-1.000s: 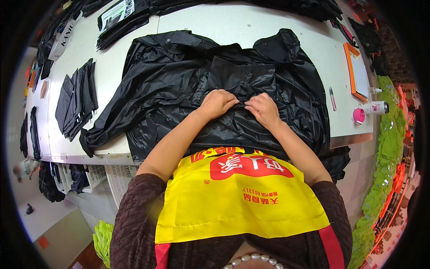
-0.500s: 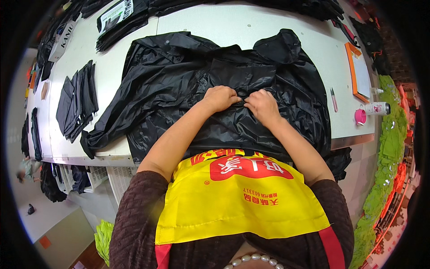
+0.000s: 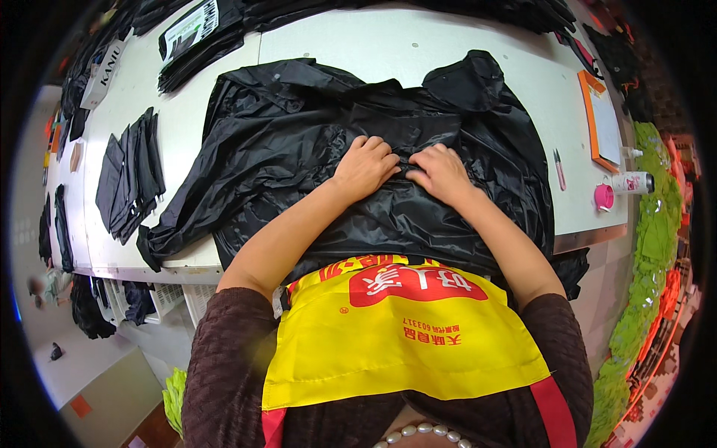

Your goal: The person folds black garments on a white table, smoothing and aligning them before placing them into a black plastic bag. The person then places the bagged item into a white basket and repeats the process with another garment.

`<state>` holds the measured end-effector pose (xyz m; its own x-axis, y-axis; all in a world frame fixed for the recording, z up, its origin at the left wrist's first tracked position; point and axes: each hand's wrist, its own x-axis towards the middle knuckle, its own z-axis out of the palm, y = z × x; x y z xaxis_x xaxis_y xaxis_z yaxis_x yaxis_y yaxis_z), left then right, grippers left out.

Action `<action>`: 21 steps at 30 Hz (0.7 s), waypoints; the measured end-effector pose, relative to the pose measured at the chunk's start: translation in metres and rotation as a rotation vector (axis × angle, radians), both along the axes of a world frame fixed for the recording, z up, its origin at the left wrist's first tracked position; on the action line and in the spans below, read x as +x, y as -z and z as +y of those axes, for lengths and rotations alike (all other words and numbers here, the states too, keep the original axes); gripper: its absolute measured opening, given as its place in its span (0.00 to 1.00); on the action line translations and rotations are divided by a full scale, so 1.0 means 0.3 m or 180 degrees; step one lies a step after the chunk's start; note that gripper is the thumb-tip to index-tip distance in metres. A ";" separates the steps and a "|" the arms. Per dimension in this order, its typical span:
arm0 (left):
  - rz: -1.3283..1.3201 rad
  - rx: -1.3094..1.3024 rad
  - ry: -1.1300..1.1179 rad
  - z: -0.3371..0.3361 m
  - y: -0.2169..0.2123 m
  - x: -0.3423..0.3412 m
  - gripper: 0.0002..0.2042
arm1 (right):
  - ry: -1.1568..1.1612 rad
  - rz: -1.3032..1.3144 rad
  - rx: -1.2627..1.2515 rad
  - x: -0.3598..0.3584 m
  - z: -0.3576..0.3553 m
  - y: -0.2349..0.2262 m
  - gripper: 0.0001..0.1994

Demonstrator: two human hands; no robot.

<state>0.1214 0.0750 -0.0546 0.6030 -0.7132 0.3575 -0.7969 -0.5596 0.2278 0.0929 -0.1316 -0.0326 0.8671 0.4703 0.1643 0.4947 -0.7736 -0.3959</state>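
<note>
The fingers of the left hand (image 3: 364, 166) are curled and bunched, knuckles up, pinching a small fold of the glossy black crinkled nylon jacket (image 3: 358, 149) against the fingertips of the right hand (image 3: 442, 172), whose fingers are likewise bent and pressed together on the same ridge of cloth; how much fabric sits inside each grip cannot be made out, since the fingertips are tucked under. Compared with a second ago the two hands have drawn slightly closer and shifted a touch toward the person's right, so the pleat between them looks tighter and more gathered, which suggests the cloth is being worked at one spot near the middle of the garment rather than smoothed out. The jacket lies spread over the near half of the white work table (image 3: 418, 45), its lower hem hanging over the near edge against the person's yellow apron (image 3: 403, 351), one sleeve trailing toward the near left corner. Near the left edge lies a stack of folded dark fabric pieces (image 3: 131, 175); along the right edge sit an orange clipboard with paper (image 3: 601, 119), a pen (image 3: 559, 168), a pink round lid (image 3: 603, 197) and a white spray can (image 3: 631, 181). More black garments at the far edge are cut off by the dark rim.
</note>
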 end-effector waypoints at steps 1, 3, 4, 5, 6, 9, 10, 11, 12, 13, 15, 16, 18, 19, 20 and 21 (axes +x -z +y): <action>0.0074 0.0021 -0.0012 0.001 0.002 0.010 0.08 | -0.0189 -0.0639 -0.0039 -0.015 0.011 -0.036 0.14; 0.0230 0.0049 0.0006 -0.007 0.000 0.033 0.08 | -0.0339 -0.0585 -0.0222 -0.027 0.014 -0.023 0.14; 0.0295 0.0093 -0.0010 -0.008 0.013 0.047 0.08 | -0.0304 -0.0493 -0.0023 -0.023 0.009 0.004 0.14; 0.0367 0.0160 -0.0038 -0.015 0.011 0.061 0.08 | -0.0248 -0.0408 0.0173 -0.011 -0.005 0.043 0.13; 0.0437 0.0231 -0.0076 -0.023 0.003 0.073 0.08 | -0.0201 -0.0325 0.0374 0.009 -0.016 0.066 0.13; 0.0060 -0.0014 -0.0204 -0.052 -0.022 0.070 0.09 | 0.0118 0.0799 0.0614 0.080 -0.040 0.091 0.09; -0.0022 -0.0255 -0.0154 -0.056 -0.034 0.044 0.09 | 0.0038 0.0880 0.0676 0.092 -0.047 0.091 0.09; -0.0106 -0.0490 -0.0107 -0.058 -0.053 0.034 0.09 | -0.0048 0.0958 0.0742 0.103 -0.050 0.091 0.09; 0.0007 -0.0483 -0.0018 -0.047 -0.003 0.037 0.09 | -0.0133 0.1036 0.0808 0.111 -0.052 0.090 0.09; 0.0105 -0.0549 0.0026 -0.044 0.015 0.047 0.09 | -0.0027 0.0782 0.0667 0.108 -0.051 0.084 0.09; 0.0298 -0.0674 0.0069 -0.037 0.029 0.076 0.09 | 0.0142 0.0280 0.0385 0.083 -0.026 0.046 0.09; 0.0407 -0.0647 0.0011 -0.039 0.027 0.091 0.09 | 0.0191 -0.0116 0.0093 0.070 -0.015 0.004 0.10; 0.0824 -0.0449 -0.0073 -0.047 0.010 0.129 0.09 | -0.0023 -0.0379 0.0142 0.061 -0.012 -0.013 0.11; 0.1032 -0.0348 -0.0120 -0.050 0.008 0.148 0.09 | -0.0134 -0.0511 0.0168 0.063 -0.011 -0.012 0.11; 0.1135 -0.0309 -0.0145 -0.058 0.008 0.161 0.10 | -0.0141 -0.0502 0.0352 0.089 -0.029 0.030 0.13; 0.1122 -0.0238 -0.0257 -0.067 0.006 0.162 0.10 | -0.0138 -0.0474 0.0482 0.109 -0.035 0.050 0.12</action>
